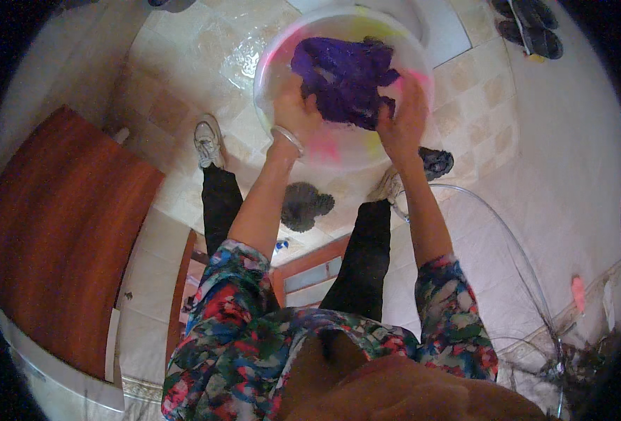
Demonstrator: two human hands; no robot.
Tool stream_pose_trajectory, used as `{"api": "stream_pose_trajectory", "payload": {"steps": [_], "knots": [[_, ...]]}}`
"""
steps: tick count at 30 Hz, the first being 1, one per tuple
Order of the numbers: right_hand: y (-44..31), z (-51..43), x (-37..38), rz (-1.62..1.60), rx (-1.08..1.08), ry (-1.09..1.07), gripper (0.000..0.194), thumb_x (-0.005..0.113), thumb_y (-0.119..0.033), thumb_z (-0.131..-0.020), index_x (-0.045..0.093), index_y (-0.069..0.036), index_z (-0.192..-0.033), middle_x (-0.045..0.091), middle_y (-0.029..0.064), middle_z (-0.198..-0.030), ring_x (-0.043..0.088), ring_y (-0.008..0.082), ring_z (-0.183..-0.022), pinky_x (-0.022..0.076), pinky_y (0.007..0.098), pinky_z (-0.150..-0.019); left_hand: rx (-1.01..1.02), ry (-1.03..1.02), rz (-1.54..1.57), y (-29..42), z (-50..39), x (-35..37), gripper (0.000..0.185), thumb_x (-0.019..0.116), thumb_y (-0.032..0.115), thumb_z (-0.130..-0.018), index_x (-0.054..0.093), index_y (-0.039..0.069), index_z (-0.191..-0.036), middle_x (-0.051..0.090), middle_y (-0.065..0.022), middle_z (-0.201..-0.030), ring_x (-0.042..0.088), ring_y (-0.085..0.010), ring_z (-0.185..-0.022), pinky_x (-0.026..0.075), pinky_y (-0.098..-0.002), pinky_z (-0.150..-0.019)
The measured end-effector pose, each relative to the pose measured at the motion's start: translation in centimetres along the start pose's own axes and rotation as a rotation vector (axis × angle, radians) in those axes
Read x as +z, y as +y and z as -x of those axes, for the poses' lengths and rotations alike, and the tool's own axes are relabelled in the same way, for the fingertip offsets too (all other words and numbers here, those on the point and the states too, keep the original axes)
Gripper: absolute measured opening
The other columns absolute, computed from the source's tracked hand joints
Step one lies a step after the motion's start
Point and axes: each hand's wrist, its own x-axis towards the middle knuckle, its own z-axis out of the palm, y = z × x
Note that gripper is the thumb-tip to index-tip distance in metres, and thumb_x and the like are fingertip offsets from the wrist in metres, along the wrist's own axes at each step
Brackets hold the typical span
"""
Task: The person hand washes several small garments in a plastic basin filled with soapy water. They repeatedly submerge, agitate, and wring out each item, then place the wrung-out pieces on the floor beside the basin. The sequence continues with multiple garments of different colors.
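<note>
A wet purple cloth (pixel 344 79) lies bunched in a round plastic basin (pixel 337 160) with pink and yellow patches. My left hand (pixel 296 108) grips the cloth's left edge, its thumb over the fabric; a light bracelet (pixel 288 139) circles that wrist. On the other side, my right hand (pixel 404 123) has a lower right corner of the cloth between thumb and fingers. Its fingertips reach up along the basin's right inner side. The cloth hides some of the left fingers.
Water glistens on the tiled floor (pixel 244 58) left of the basin. A grey shower hose (pixel 492 210) curves down the right side. Dark slippers (pixel 534 31) sit at the upper right. A dark fuzzy object (pixel 304 206) lies between my feet. Reddish-brown wooden furniture (pixel 73 242) stands at left.
</note>
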Motion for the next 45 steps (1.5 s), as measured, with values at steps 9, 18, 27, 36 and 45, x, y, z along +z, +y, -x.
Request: {"api": "stream_pose_trajectory", "payload": {"steps": [9,18,27,36,45], "knots": [[-2.6,-10.2,5.4,0.066,0.061,-0.477,0.055,0.076,-0.022,-0.072,0.058,-0.006,-0.121,0.06,0.017,-0.112,0.058,0.0328,-0.106,0.0449,0.0414,-0.094,-0.308,0.27,0.56,-6.6,-1.5,4.9,0.047,0.072,0.01,-0.082,0.057,0.009,-0.127,0.065,-0.0056,-0.107,0.061,-0.0198,-0.096,0.05,-0.0321,-0.083],[-5.2,-2.2,0.8,-0.321,0.163,0.186,0.032,0.063,-0.02,-0.09,0.052,-0.002,-0.066,0.05,0.009,-0.057,0.044,0.0195,-0.051,0.036,0.0368,-0.05,-0.372,-0.372,0.786,0.8,-6.1,3.7,0.044,0.069,0.009,-0.081,0.06,0.011,-0.125,0.063,-0.0034,-0.113,0.058,-0.0159,-0.099,0.049,-0.0304,-0.084],[-1.8,3.6,-8.1,0.096,0.132,0.049,0.072,0.079,-0.014,-0.069,0.043,0.0,-0.129,0.053,0.0206,-0.116,0.053,0.0399,-0.105,0.0449,0.0468,-0.091,0.52,-0.425,0.114,11.3,-11.5,-3.5,0.048,0.056,-0.008,-0.07,0.067,0.013,-0.112,0.064,-0.0048,-0.093,0.06,-0.0185,-0.091,0.049,-0.029,-0.084],[-2.1,-9.6,6.7,-0.057,0.41,-0.241,0.056,0.067,-0.04,-0.08,0.055,-0.009,-0.126,0.057,0.0261,-0.117,0.057,0.0428,-0.106,0.0474,0.0475,-0.089,-0.131,-0.052,0.543,-0.4,-3.0,2.2,0.018,0.058,0.014,-0.09,0.066,0.011,-0.106,0.065,-0.0019,-0.102,0.06,-0.0159,-0.09,0.05,-0.0331,-0.081],[-10.1,-3.3,0.7,-0.26,-0.127,0.013,0.025,0.064,-0.027,-0.085,0.063,-0.003,-0.087,0.064,0.0098,-0.073,0.06,0.0291,-0.062,0.0472,0.0396,-0.059,-0.803,-0.191,1.385,-1.0,-2.5,5.3,0.018,0.061,0.021,-0.09,0.06,0.006,-0.101,0.061,-0.0039,-0.088,0.058,-0.0163,-0.074,0.051,-0.0306,-0.068]]}}
